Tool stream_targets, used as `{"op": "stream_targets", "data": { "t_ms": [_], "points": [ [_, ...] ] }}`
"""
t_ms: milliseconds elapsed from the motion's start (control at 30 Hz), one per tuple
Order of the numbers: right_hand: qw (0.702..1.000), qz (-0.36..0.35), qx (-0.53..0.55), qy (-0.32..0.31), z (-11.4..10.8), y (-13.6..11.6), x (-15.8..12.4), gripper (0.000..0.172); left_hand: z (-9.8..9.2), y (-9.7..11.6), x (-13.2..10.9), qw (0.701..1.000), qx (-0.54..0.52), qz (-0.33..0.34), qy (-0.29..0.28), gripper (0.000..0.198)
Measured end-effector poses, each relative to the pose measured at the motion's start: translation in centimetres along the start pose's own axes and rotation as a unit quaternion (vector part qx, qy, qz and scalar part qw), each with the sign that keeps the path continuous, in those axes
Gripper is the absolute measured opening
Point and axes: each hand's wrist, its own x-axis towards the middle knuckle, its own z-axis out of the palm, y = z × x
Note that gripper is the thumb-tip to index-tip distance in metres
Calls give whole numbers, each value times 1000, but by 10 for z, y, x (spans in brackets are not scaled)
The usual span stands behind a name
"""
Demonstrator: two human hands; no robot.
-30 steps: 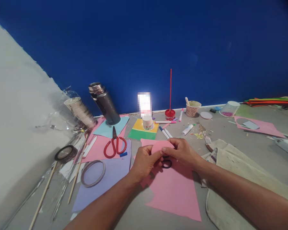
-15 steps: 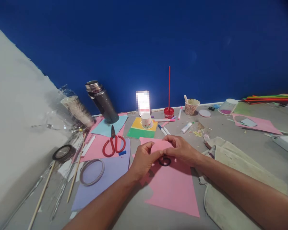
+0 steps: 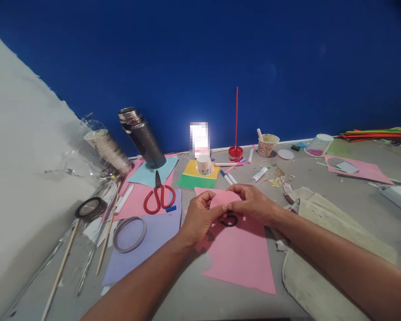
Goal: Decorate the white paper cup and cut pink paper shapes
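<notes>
My left hand (image 3: 202,217) and my right hand (image 3: 250,203) pinch a small pink paper piece (image 3: 224,199) with a rounded top edge, thumbs nearly meeting at its lower side. Both hands are closed on it. Below the thumbs lies a dark handle loop (image 3: 230,221), with the rest of that tool hidden. A larger pink sheet (image 3: 243,258) with a ragged left edge lies flat beneath. To the left, red-handled scissors (image 3: 158,198) rest on coloured paper, beside a blue marker cap (image 3: 171,208).
A dark flask (image 3: 145,142) and stacked paper cups (image 3: 108,151) stand back left. Tape rolls (image 3: 130,235) and sticks lie at left. A decorated cup (image 3: 205,166), markers, a red stand (image 3: 235,154) and a cup of glue (image 3: 268,146) line the back. A cloth (image 3: 321,249) lies right.
The view has tilted slightly, so the scene sits a little higher. Both hands keep their hold on the pink paper piece, which has tipped slightly.
</notes>
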Motion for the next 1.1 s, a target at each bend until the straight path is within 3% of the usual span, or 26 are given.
{"op": "stream_targets", "data": {
  "t_ms": [667,733,800,933,1000,1100],
  "points": [
    [1000,-14,-17,-4,-2,8,3,25,1,-1,-1,999,29,17,11,32],
    [998,-57,-25,18,-2,12,6,32,-2,-2,2,998,44,32,20,31],
    [987,-128,-57,82,-3,16,10,38,-5,-4,5,997,55,53,30,30],
    [927,-270,-169,200,-4,22,14,16,-9,-6,8,993,71,83,53,28],
    [904,-323,-199,198,-5,25,15,5,-10,-6,8,991,76,89,58,31],
    [892,-355,-218,175,-7,28,14,12,-13,-4,8,998,23,56,5,43]
  ]
}}
